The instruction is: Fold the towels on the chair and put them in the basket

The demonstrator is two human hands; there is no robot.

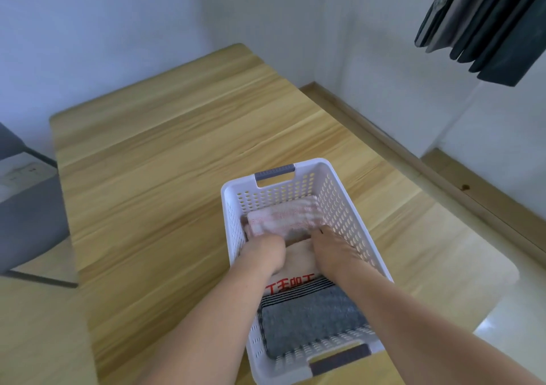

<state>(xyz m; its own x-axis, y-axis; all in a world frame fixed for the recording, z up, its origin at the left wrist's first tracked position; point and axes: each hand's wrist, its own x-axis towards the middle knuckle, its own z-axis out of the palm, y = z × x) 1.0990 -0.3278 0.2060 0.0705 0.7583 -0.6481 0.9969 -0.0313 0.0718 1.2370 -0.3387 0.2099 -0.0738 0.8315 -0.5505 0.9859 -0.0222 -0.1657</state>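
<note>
Nearest the front edge of the counter (183, 154), a white perforated basket (348, 207) stands lengthwise, its dark handle toward the person. At its near end lies a folded grey towel (313, 322) with a striped border, flat against the bottom. Just beyond it sits a beige towel (298, 262) with red lettering, partly hidden under the forearms. Both hands reach into the middle of the basket: the left hand (267, 250) and the right hand (332, 247) meet the near edge of a pink-and-white towel (282, 217) at the far end. Motion blur hides the fingers; those of the left look curled at the towel's edge, yet whether either hand truly grips or merely presses, I cannot tell.

By my judgement, the step in hand is seating this folded towel in the basket. The next move would call for letting go without dragging the fold open, then lifting both hands clear of the walls. Beyond the counter's left edge, part of a grey chair (26, 207) shows.
</note>
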